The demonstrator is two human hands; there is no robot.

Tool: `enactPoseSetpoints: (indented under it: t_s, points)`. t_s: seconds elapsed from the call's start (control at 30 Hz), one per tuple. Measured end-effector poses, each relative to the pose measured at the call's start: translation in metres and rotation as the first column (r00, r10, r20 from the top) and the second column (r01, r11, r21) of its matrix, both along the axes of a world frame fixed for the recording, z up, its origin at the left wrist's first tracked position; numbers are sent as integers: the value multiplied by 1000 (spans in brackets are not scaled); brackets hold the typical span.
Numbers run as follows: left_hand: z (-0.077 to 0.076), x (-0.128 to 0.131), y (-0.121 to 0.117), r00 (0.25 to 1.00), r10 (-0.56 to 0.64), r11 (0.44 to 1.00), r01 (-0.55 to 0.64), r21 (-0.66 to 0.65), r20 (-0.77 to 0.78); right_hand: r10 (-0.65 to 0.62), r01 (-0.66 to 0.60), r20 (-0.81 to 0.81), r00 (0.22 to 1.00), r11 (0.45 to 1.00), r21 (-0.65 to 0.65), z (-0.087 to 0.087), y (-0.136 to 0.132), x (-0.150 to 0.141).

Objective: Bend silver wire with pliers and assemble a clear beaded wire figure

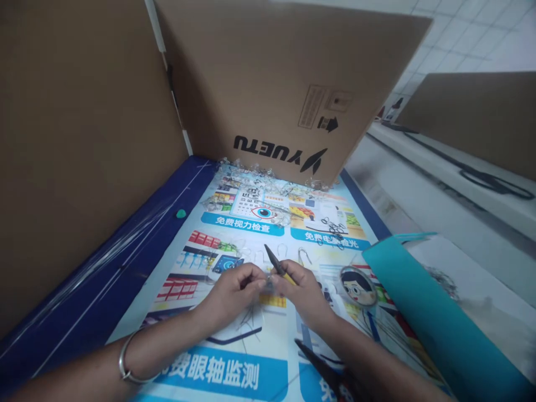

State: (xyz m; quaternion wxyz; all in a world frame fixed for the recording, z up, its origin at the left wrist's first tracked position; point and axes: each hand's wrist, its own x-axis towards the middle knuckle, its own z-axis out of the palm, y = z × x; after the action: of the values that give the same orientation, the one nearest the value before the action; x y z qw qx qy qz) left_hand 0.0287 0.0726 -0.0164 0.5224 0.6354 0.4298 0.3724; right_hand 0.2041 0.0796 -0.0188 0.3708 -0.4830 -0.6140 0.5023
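Note:
My left hand (235, 289) is closed in a pinch on a small clear piece with thin wire (268, 286) that I cannot make out well. My right hand (305, 293) grips yellow-handled pliers (277, 264), their dark jaws pointing up and to the left, and its fingers also touch the small piece. Both hands meet over a printed poster (234, 368) that covers the table. Thin wires (250, 318) lie on the poster just under my hands. A silver bangle (125, 365) circles my left wrist.
Cardboard panels (268, 84) wall off the back and left. Clear beads (251, 170) are heaped at the panel's foot, small dark rings (333, 228) lie to the right. A round clear dish (358, 285) and a teal folder (427, 312) sit at right. Another dark tool (322, 368) lies near my right forearm.

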Motion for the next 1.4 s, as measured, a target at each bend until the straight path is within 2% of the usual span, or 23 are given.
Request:
enactPoseSetpoints:
  t_s: [0.1, 0.27, 0.33, 0.47, 0.63, 0.73, 0.87, 1.07, 1.23, 1.4]
  points:
    - [1, -3, 1, 1000, -17, 1000, 17, 20, -19, 1, -1, 1, 1000, 1000, -19, -4, 1, 0]
    - [9, -6, 3, 994, -9, 985, 28, 171, -109, 49, -49, 80, 996, 999, 2, -3, -2, 1]
    - [9, -7, 2, 992, -20, 981, 43, 191, -121, 75, -74, 86, 993, 997, -10, -2, -4, 0]
    - [6, -7, 2, 992, -14, 996, 24, 82, -123, 87, -85, 65, 994, 996, -33, -1, -4, -2]
    - [3, -5, 2, 996, 18, 984, -1, -181, 92, 79, -79, 12, 997, 996, -38, -4, -3, 0]
    - [1, -3, 1, 981, 21, 960, 34, -278, 193, 88, -88, -4, 996, 995, -42, -6, -3, 2]
    - [-1, -1, -2, 968, 22, 951, 56, -303, 249, 82, -82, -9, 997, 996, -41, -6, -4, 2]
    - [0, -1, -4, 961, 32, 950, 56, -306, 274, 135, -146, -152, 979, 987, -65, -1, -9, -2]
    - [1, 1, -6, 946, 50, 946, 59, -320, 321, 152, -158, -150, 977, 987, -31, -3, -11, -2]
    - [5, 5, -10, 930, 56, 939, 75, -336, 363, 132, -148, -205, 970, 987, -62, -6, -11, -3]
